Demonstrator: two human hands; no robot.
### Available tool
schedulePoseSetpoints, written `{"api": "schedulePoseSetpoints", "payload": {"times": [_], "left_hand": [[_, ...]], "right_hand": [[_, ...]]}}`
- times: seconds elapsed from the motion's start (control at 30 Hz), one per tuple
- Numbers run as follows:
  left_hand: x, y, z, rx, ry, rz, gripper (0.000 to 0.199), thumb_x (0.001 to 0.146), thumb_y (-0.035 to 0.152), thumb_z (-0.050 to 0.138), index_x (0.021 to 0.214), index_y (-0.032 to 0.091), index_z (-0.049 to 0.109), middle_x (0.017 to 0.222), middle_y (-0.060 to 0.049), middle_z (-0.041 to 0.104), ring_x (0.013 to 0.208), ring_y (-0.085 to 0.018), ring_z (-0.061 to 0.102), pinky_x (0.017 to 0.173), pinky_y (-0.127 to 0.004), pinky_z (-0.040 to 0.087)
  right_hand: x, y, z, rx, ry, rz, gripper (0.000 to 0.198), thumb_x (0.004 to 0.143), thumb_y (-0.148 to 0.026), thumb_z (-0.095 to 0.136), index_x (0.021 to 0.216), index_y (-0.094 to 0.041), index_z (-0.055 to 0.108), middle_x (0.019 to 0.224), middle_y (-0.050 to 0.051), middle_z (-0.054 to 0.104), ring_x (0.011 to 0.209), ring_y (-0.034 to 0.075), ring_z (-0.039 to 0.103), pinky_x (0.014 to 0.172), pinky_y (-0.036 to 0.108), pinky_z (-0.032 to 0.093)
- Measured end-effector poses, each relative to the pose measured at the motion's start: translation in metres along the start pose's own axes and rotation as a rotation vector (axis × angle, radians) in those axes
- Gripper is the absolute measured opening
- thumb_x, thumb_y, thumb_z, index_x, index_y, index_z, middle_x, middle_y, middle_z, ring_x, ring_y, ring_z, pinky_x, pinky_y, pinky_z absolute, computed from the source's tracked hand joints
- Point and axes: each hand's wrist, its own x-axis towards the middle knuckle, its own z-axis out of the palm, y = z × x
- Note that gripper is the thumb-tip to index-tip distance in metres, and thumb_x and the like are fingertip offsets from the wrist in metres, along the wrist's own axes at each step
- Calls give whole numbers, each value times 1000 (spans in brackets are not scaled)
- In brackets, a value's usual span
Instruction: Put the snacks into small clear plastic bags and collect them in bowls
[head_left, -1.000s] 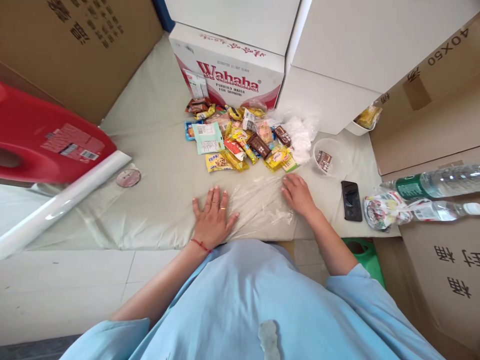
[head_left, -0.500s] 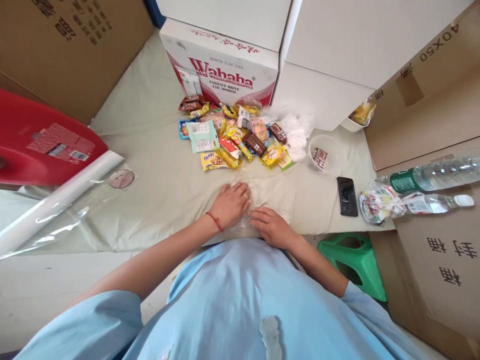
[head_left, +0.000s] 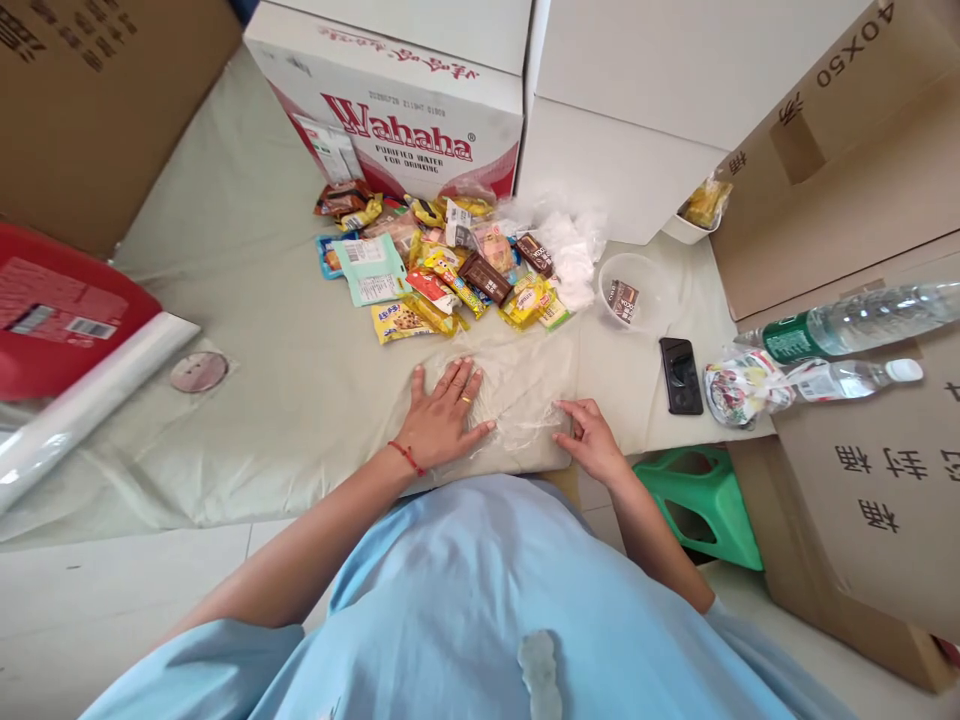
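A clear plastic sheet or bag (head_left: 521,385) lies flat and wrinkled on the cloth-covered table in front of me; its outline is hard to make out. My left hand (head_left: 442,415) rests palm down on its left part, fingers spread, a ring on one finger. At the right edge of the plastic is my right hand (head_left: 589,435), with thumb and index finger apart and the other fingers bent. Just beyond the plastic lies a pile of wrapped snacks, among them a brown cocoa packet (head_left: 484,278), a mint-green pouch (head_left: 370,270) and a yellow cookie packet (head_left: 401,322).
A clear round tub (head_left: 651,298) holds a cocoa packet. A phone (head_left: 681,376), a green-labelled bottle (head_left: 847,325) and a smaller bottle (head_left: 855,380) lie right. A Wahaha box (head_left: 397,130) stands behind the snacks. A plastic roll (head_left: 97,405) and red container (head_left: 67,310) are left.
My hands have moved apart: the right one shifted right to the edge of the plastic, and the left one spread its fingers. The view has shifted slightly.
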Motion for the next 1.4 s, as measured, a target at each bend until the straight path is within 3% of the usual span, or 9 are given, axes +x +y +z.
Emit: {"api": "schedulePoseSetpoints", "payload": {"times": [0.17, 0.27, 0.37, 0.63, 0.83, 0.93, 1.1, 1.27, 1.4], "left_hand": [[-2, 0, 4, -10, 36, 4, 79, 100, 61, 41, 164, 16, 30, 172, -21, 22, 159, -37, 24, 123, -72, -6], [-2, 0, 5, -31, 63, 5, 76, 101, 61, 39, 163, 17, 31, 172, -20, 22, 159, -37, 25, 123, -72, -6], [-2, 1, 5, -60, 83, 3, 72, 103, 58, 36, 163, 18, 32, 172, -19, 23, 158, -36, 27, 123, -73, -6], [-4, 3, 5, -85, 109, -24, 63, 102, 55, 44, 160, 31, 41, 171, -13, 28, 160, -35, 22, 122, -73, -10], [-5, 2, 5, -91, 112, -14, 68, 98, 59, 51, 159, 30, 42, 173, -14, 23, 161, -37, 19, 121, -75, -8], [-5, 3, 4, -79, 102, -39, 70, 96, 62, 53, 158, 31, 44, 173, -13, 22, 161, -40, 14, 120, -77, -6], [-4, 4, 0, -79, 88, -86, 72, 96, 63, 51, 160, 31, 40, 174, -15, 21, 161, -42, 15, 120, -78, -2], [-4, 3, 1, -64, 102, -134, 67, 104, 54, 37, 163, 24, 34, 173, -21, 19, 160, -37, 23, 121, -76, 2], [-5, 5, 3, -28, 78, -99, 68, 102, 58, 42, 162, 27, 37, 173, -18, 19, 160, -39, 21, 120, -78, -4]], "right_hand": [[13, -20, 4, 196, -104, -46, 26, 88, -34, 68, 113, -26, 70, 131, 10, 61, 61, 9, 49, 56, 27, 48], [16, -27, 6, 340, -131, 95, 31, 84, -45, 73, 107, -25, 66, 109, 6, 70, 65, 12, 53, 60, 26, 48], [10, -29, 4, 437, -16, 224, 33, 81, -52, 75, 91, -22, 63, 86, 2, 66, 74, 15, 58, 65, 26, 49], [-31, -29, -17, 637, 71, 555, 43, 68, -52, 88, 85, -22, 62, 66, -7, 49, 48, 5, 23, 41, 21, 17], [-23, -42, -20, 826, 167, 513, 44, 71, -50, 87, 87, -24, 55, 100, 1, 68, 58, 7, 47, 43, 18, 29], [-12, -44, -16, 894, 129, 567, 50, 73, -57, 83, 98, -26, 53, 101, 1, 71, 52, 6, 46, 39, 17, 26], [-16, -29, -14, 842, 149, 606, 61, 61, -40, 94, 107, -25, 55, 71, -9, 61, 43, 2, 29, 39, 16, 19], [-44, -2, -36, 642, -70, 636, 55, 66, -46, 90, 107, -22, 61, 69, -8, 58, 44, 4, 31, 41, 20, 23], [-31, 0, -56, 113, 186, 401, 45, 84, -55, 72, 113, -21, 65, 74, -1, 64, 59, 16, 54, 57, 30, 48]]}}
